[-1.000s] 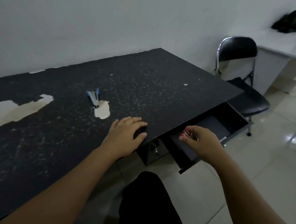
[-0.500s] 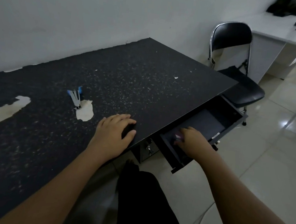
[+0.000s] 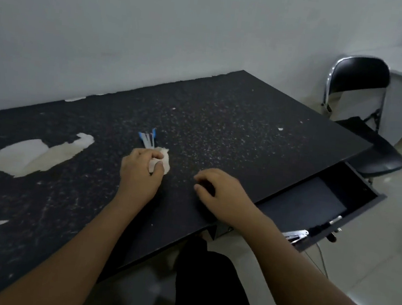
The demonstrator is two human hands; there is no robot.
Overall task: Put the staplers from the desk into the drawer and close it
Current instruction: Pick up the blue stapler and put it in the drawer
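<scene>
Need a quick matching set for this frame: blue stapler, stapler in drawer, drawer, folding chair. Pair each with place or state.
Things:
1. blue stapler
2. silver stapler
3. drawer
4. folding chair

Places/states:
A. pulled open
B. on the desktop, at the left hand's fingers
C. beyond the desk's far right corner
D. in the drawer's near corner

Pairs: 1-B, 2-D, 3-A, 4-C

Bare forearms, no sleeves; black trousers (image 3: 212, 290) below.

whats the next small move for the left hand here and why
Probably close the left hand on the blue stapler just past its fingertips and lift it: it is still on the desk, while the drawer stands open.
</scene>
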